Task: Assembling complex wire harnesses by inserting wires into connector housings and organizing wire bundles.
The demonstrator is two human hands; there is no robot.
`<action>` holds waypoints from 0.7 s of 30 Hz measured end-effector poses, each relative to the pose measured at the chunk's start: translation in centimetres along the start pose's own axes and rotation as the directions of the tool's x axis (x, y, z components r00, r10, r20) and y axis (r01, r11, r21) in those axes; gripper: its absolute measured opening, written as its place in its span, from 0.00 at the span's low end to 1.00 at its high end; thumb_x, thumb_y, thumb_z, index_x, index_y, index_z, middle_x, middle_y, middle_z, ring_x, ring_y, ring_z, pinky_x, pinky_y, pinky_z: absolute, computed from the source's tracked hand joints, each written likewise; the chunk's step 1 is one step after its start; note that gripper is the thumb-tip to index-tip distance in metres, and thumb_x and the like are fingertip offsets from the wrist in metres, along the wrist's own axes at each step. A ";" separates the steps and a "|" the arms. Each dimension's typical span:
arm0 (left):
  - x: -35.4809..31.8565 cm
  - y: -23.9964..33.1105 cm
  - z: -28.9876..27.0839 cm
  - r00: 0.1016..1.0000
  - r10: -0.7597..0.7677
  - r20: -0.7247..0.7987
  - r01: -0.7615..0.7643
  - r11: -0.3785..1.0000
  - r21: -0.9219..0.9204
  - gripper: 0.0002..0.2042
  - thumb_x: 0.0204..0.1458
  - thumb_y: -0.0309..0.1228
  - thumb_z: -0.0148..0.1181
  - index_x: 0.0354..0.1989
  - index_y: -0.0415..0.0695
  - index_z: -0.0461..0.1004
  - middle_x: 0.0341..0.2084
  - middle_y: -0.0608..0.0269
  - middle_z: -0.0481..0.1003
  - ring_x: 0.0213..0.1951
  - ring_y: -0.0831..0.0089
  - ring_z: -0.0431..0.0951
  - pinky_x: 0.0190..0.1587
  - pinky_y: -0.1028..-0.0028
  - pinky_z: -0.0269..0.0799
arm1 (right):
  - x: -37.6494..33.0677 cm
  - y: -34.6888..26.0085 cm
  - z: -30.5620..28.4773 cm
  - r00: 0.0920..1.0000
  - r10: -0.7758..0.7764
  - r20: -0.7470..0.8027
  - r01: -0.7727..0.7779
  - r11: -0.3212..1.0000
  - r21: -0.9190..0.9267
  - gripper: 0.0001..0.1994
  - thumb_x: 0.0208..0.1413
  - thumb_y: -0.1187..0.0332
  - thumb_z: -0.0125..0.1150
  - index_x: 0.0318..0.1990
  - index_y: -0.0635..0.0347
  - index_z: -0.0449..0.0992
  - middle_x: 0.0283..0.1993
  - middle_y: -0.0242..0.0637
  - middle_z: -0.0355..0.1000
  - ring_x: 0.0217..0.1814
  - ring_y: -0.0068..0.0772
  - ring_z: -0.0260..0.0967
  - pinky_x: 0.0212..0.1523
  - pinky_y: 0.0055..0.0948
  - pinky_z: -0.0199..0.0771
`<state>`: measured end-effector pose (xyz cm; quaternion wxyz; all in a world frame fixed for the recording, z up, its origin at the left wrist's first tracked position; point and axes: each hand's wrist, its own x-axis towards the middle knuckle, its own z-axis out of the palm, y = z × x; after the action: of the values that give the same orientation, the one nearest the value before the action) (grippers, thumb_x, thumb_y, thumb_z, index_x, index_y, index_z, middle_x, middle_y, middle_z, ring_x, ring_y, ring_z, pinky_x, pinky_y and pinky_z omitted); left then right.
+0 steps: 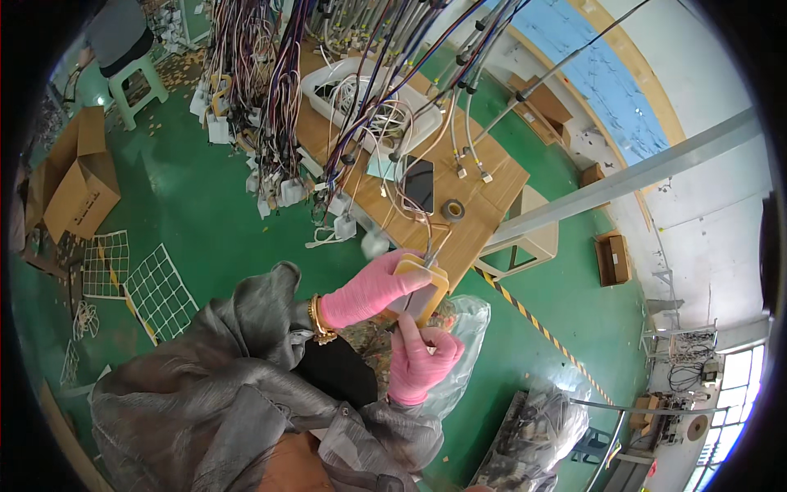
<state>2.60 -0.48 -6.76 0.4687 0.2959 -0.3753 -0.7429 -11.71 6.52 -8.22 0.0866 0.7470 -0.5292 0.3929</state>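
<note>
As the left hand (369, 291) extends to the near edge of the table (492, 184), its wrist lies nearly level and its thumb stretches across the face of a yellow-rimmed panel (436, 283). That hand, in a pink glove, is closed around the panel's left side, thumb on the face turned up and the other fingers mostly hidden beneath. A gold bracelet (320, 321) circles its wrist.

Farther from the table than the left hand, the right hand (422, 361), gloved in pink too, rises from a bent forearm. Its index finger points up to the panel's lower edge, and the remaining fingers curl loosely toward the palm. Whether its fingertips pinch anything or only touch the panel cannot be told.

The panel sits tilted just off the table's near edge, held in the left hand and directly above the right fingertips. From its top a cable (428, 232) runs up over the table. On the table, near that edge, lie a tape roll (452, 211) and a phone (419, 189); a white basin (314, 84) of wires stands toward the table's far end. Below the near edge of the table, beside the right hand, hangs a clear bag (470, 328).
</note>
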 end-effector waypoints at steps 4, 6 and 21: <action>-0.1 -0.2 0.6 0.997 0.006 -0.081 0.002 0.995 0.102 0.21 0.57 0.39 0.59 0.54 0.42 0.67 0.43 0.68 0.72 0.46 0.81 0.69 0.52 0.77 0.66 | 0.4 -0.4 0.8 0.998 -0.058 -0.034 0.059 0.998 0.021 0.23 0.31 0.68 0.73 0.42 0.38 0.82 0.34 0.24 0.59 0.37 0.31 0.58 0.41 0.30 0.60; -0.1 -0.3 0.7 0.991 0.056 -0.125 -0.048 0.997 0.061 0.22 0.57 0.39 0.59 0.55 0.42 0.65 0.45 0.67 0.71 0.47 0.81 0.69 0.52 0.77 0.66 | 0.5 -0.4 1.0 0.998 -0.060 -0.033 0.060 0.998 0.011 0.23 0.31 0.66 0.73 0.42 0.37 0.82 0.35 0.24 0.59 0.38 0.32 0.57 0.41 0.30 0.60; -1.0 -1.8 -1.7 0.935 0.342 0.090 -0.345 0.824 0.450 0.34 0.58 0.38 0.57 0.67 0.38 0.47 0.53 0.57 0.66 0.55 0.70 0.66 0.60 0.70 0.60 | 2.7 -1.2 1.9 0.988 0.129 0.084 -0.123 0.990 -0.073 0.11 0.35 0.73 0.69 0.32 0.55 0.79 0.28 0.33 0.62 0.33 0.39 0.61 0.38 0.39 0.61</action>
<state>3.49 0.46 -9.16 0.5104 0.3238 -0.5880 -0.5374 -9.37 4.07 -7.28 0.0632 0.7255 -0.5917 0.3458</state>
